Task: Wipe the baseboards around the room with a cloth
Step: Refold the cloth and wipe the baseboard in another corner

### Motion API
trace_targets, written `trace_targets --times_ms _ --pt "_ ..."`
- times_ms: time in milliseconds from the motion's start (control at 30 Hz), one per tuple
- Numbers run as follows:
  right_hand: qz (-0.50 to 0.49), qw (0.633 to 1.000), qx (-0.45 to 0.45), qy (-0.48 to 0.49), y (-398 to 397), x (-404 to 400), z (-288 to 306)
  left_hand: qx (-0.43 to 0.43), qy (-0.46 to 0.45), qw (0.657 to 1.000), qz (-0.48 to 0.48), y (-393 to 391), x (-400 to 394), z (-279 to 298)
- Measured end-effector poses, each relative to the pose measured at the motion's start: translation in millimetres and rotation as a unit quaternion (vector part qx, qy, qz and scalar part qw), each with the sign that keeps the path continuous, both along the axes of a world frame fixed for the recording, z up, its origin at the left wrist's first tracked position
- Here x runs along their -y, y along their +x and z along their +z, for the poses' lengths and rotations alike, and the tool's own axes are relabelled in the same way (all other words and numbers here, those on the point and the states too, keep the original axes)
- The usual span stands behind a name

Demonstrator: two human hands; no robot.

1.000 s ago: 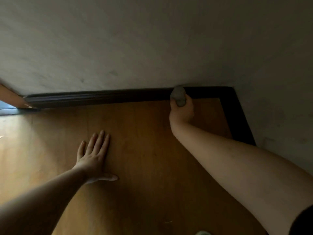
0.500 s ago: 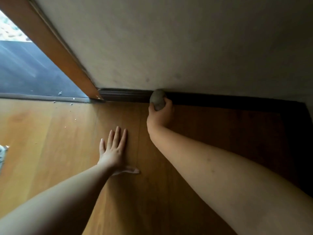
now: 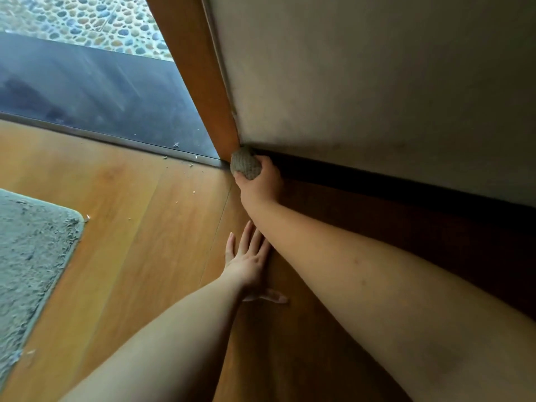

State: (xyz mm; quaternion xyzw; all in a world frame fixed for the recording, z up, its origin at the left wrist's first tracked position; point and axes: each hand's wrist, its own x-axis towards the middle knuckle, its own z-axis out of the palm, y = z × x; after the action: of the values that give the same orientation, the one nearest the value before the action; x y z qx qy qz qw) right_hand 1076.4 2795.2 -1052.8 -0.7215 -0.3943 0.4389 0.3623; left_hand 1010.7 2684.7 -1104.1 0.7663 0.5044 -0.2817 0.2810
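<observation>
Cloth at the far-left end of the dark baseboard, by the door frame.

The right hand (image 3: 259,184) grasps a balled grey cloth (image 3: 246,164), pressing it on the baseboard (image 3: 377,184) where it meets the wooden door frame (image 3: 197,82); the left hand (image 3: 249,261) lies flat, fingers straight, on the floor (image 3: 139,227). To finish this stretch well, work the cloth firmly into the corner, covering the top edge too.

Coarse knitted grey cloth (image 3: 246,167), dark smooth wooden baseboard (image 3: 377,181), warm satin wood-look plank floor (image 3: 139,233), smooth orange-brown wooden door frame (image 3: 197,76), matt, faintly scuffed off-white wall (image 3: 377,82), shaggy grey-green rug (image 3: 32,256), dull metal threshold strip (image 3: 116,138)
</observation>
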Motion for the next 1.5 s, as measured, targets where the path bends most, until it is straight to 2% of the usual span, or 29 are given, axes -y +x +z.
trace_targets --times_ms 133,233,500,667,1033,1300,1500 --pt "0.065 0.997 0.047 0.023 16 5 -13 0.014 0.010 1.000 0.009 -1 1 1" --pt "0.067 0.995 0.076 0.004 36 9 -21 0.026 0.019 0.999 0.017 -1 2 0" --pt "-0.064 0.997 0.018 -0.049 68 25 -26 0.025 0.021 0.999 0.025 -1 1 0" --pt "-0.046 0.995 0.058 -0.062 142 48 -19 0.015 0.014 0.999 0.030 1 0 2" --pt "-0.076 0.985 0.141 -0.058 299 108 -9 -0.036 0.020 0.998 0.042 19 -2 8" --pt "-0.111 0.975 0.173 -0.079 360 134 -2 -0.022 0.056 0.997 -0.051 38 0 21" --pt "-0.132 0.970 0.182 -0.093 393 148 6 0.011 0.052 0.977 -0.205 50 -11 21"
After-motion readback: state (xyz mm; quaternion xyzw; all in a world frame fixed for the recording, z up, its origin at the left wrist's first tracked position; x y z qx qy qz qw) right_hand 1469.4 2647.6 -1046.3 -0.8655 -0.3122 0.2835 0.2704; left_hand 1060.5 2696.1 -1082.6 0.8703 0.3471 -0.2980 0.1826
